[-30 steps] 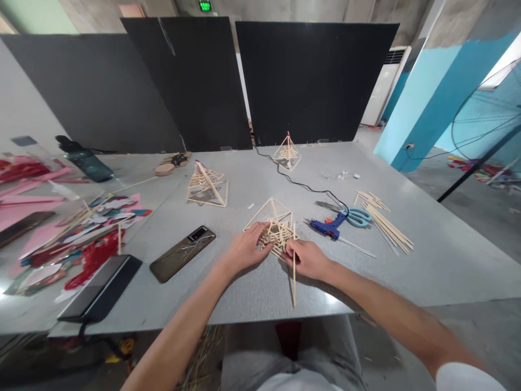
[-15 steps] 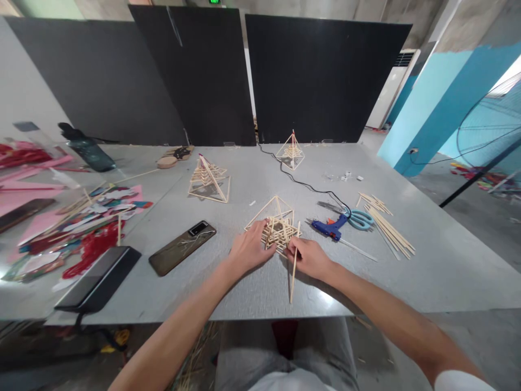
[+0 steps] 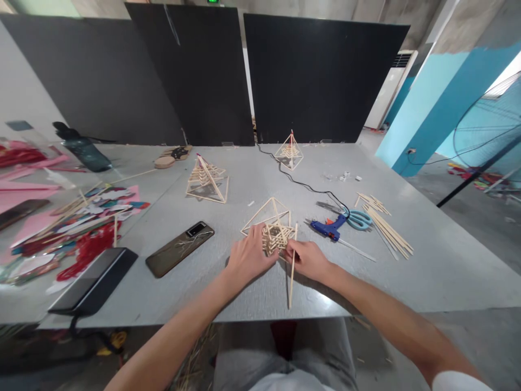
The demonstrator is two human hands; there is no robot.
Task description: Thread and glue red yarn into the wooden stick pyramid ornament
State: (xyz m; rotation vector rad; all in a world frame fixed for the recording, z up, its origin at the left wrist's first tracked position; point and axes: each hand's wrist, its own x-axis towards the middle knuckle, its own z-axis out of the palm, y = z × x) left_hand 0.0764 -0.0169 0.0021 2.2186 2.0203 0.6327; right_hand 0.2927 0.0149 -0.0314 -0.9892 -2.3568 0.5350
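Note:
A pyramid-like frame of pale wooden sticks [image 3: 273,216] lies on the table before me, with stacked cross-sticks in its middle. My left hand [image 3: 250,254] grips its left side, fingers along the far part and thumb at the near side. At the frame's right side, my right hand [image 3: 307,259] is closed in a pinch on a long wooden stick [image 3: 291,279]. That stick slants toward the table's front edge. My curled fingers hide where stick and frame come close, so I cannot tell whether they touch.
A blue glue gun [image 3: 329,227] and teal scissors [image 3: 358,219] lie right of the frame, near loose sticks [image 3: 388,231]. Two finished-looking stick pyramids, one left [image 3: 207,180] and one farther back [image 3: 290,152], stand beyond. A phone [image 3: 180,248] and a black box-like device [image 3: 94,279] lie left.
My left hand has shifted slightly along the frame's left side, and the frame is tilted a little differently. The stick in my right hand has moved slightly nearer the front edge.

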